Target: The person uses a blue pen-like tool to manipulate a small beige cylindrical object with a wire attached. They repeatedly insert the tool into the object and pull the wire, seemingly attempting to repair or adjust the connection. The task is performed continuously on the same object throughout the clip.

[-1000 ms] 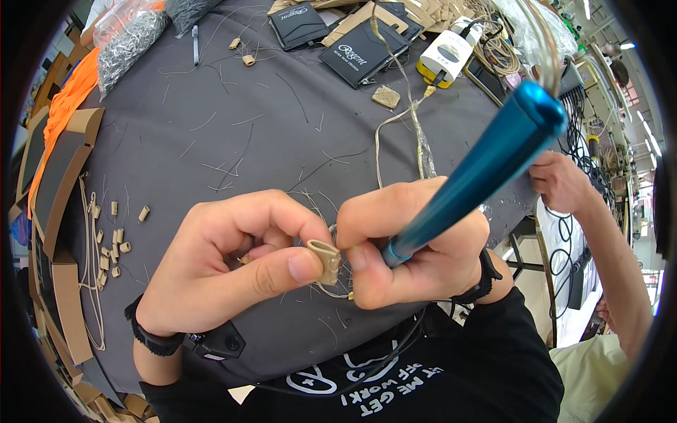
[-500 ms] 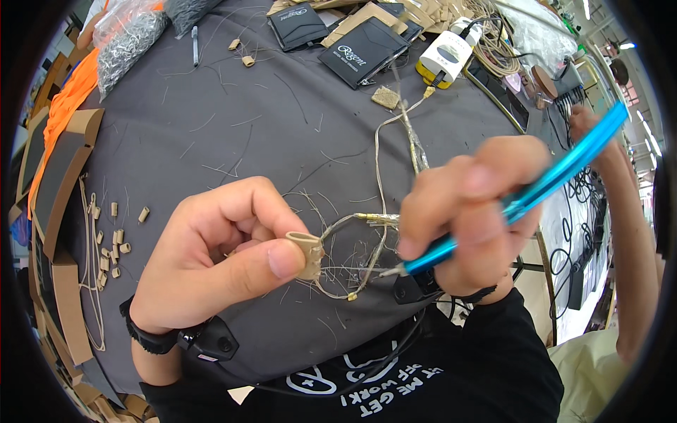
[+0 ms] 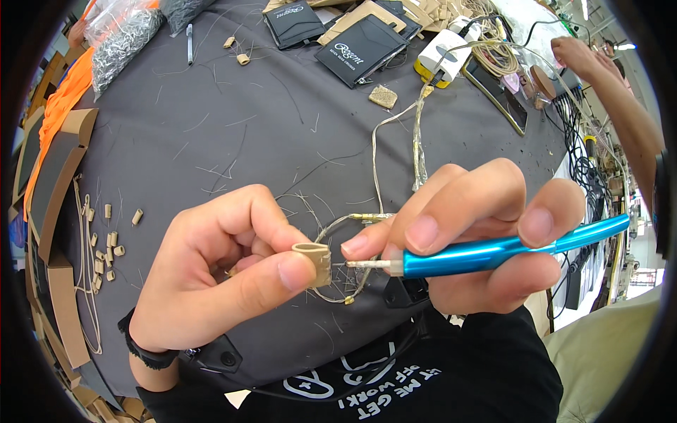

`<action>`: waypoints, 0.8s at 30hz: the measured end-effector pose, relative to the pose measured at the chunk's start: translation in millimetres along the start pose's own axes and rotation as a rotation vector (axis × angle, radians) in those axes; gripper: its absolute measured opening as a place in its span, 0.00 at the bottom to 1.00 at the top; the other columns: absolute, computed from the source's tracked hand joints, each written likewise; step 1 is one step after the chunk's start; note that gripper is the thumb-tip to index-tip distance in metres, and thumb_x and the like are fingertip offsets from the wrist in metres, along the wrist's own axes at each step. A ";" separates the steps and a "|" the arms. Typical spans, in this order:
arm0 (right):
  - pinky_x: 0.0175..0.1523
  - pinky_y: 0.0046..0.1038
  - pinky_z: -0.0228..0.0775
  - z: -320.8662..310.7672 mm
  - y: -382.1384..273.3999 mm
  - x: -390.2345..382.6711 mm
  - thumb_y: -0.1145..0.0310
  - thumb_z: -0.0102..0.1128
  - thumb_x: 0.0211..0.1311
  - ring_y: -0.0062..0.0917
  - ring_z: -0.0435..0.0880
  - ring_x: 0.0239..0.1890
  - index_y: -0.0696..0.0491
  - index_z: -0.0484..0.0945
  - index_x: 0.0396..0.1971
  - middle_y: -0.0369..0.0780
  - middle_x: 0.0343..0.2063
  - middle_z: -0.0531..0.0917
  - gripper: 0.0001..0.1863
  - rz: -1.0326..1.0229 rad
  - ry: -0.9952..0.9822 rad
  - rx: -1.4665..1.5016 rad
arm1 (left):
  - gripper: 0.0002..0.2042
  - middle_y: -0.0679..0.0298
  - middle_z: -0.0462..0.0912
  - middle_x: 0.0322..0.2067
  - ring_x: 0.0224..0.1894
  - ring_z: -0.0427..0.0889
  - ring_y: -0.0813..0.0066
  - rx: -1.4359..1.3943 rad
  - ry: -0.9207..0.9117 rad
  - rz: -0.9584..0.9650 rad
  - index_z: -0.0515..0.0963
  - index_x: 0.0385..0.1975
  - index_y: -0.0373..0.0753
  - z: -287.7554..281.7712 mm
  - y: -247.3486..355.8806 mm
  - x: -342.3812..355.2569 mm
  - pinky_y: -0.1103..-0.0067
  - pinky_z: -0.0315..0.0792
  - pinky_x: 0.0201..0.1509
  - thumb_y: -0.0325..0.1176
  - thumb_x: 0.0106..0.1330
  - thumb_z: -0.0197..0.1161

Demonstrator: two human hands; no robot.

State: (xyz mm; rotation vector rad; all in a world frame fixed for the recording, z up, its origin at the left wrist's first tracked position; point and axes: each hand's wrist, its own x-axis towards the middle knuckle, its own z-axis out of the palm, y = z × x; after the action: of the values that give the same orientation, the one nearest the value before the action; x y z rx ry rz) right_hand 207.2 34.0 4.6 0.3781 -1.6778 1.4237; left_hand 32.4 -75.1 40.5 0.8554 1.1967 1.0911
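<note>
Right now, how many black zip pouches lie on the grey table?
2: one black zip pouch at the far edge, another, larger, just right of it. More may be hidden under the cardboard.

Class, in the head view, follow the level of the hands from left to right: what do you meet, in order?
Small tan tube pieces → left hand → tan loop piece → blue-handled tool in the right hand.
</note>
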 end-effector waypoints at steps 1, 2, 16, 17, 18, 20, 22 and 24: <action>0.29 0.40 0.76 2.6 -1.5 0.4 0.57 0.31 0.60 0.30 0.72 0.22 0.50 0.53 0.42 0.49 0.30 0.68 0.15 0.010 0.012 -0.016 | 0.12 0.67 0.70 0.17 0.20 0.64 0.88 -0.006 0.010 0.000 0.66 0.21 0.37 0.4 0.1 -0.8 0.91 0.56 0.23 0.36 0.49 0.61; 0.29 0.41 0.76 3.6 -1.1 0.7 0.57 0.31 0.60 0.30 0.73 0.22 0.50 0.53 0.42 0.50 0.30 0.68 0.15 0.008 0.021 -0.018 | 0.12 0.68 0.70 0.17 0.20 0.64 0.88 -0.010 0.007 -0.006 0.66 0.21 0.37 0.2 0.1 -1.6 0.91 0.56 0.22 0.36 0.49 0.61; 0.30 0.42 0.76 3.4 2.4 -2.5 0.56 0.31 0.59 0.31 0.72 0.23 0.49 0.52 0.40 0.51 0.30 0.67 0.15 -0.016 -0.012 0.029 | 0.12 0.70 0.66 0.15 0.18 0.60 0.88 -0.021 -0.022 -0.022 0.65 0.21 0.37 1.6 -0.8 -2.2 0.90 0.52 0.21 0.37 0.49 0.60; 0.30 0.42 0.75 2.9 1.6 -2.7 0.56 0.32 0.59 0.31 0.72 0.23 0.49 0.52 0.40 0.51 0.30 0.67 0.15 -0.004 -0.017 0.019 | 0.12 0.70 0.66 0.15 0.18 0.59 0.89 -0.026 -0.023 -0.024 0.65 0.21 0.37 2.2 -1.2 -1.3 0.90 0.52 0.20 0.37 0.49 0.60; 0.30 0.42 0.75 2.9 1.2 -2.3 0.56 0.32 0.59 0.31 0.72 0.23 0.49 0.52 0.40 0.51 0.30 0.67 0.15 0.007 -0.025 0.014 | 0.13 0.70 0.65 0.15 0.18 0.59 0.89 -0.031 -0.018 -0.025 0.65 0.20 0.38 2.6 -1.3 -1.4 0.90 0.51 0.20 0.37 0.49 0.60; 0.31 0.42 0.75 -2.0 -1.7 -3.2 0.56 0.32 0.59 0.31 0.72 0.23 0.49 0.52 0.40 0.51 0.30 0.67 0.15 0.053 -0.065 0.014 | 0.13 0.71 0.65 0.14 0.18 0.58 0.89 -0.040 -0.010 -0.033 0.64 0.20 0.38 3.2 -1.9 -1.1 0.90 0.51 0.20 0.38 0.48 0.61; 0.31 0.42 0.75 0.1 0.0 -4.2 0.56 0.32 0.59 0.31 0.72 0.24 0.49 0.52 0.40 0.51 0.30 0.67 0.15 0.056 -0.048 0.037 | 0.13 0.71 0.65 0.14 0.18 0.58 0.89 -0.045 0.001 -0.046 0.64 0.20 0.38 3.9 -2.0 -1.8 0.90 0.50 0.20 0.38 0.48 0.61; 0.32 0.42 0.75 1.9 -1.3 -4.9 0.56 0.32 0.59 0.32 0.72 0.24 0.49 0.52 0.40 0.51 0.30 0.67 0.14 0.063 -0.027 0.035 | 0.14 0.71 0.64 0.14 0.18 0.58 0.89 -0.037 0.013 -0.045 0.64 0.20 0.38 4.6 -1.2 -2.5 0.90 0.50 0.20 0.38 0.47 0.61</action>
State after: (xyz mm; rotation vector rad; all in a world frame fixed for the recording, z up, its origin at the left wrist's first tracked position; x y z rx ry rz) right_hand 210.2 30.4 1.8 0.3684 -1.7016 1.5012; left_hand 37.2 -77.7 41.0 0.7904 1.1975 1.0805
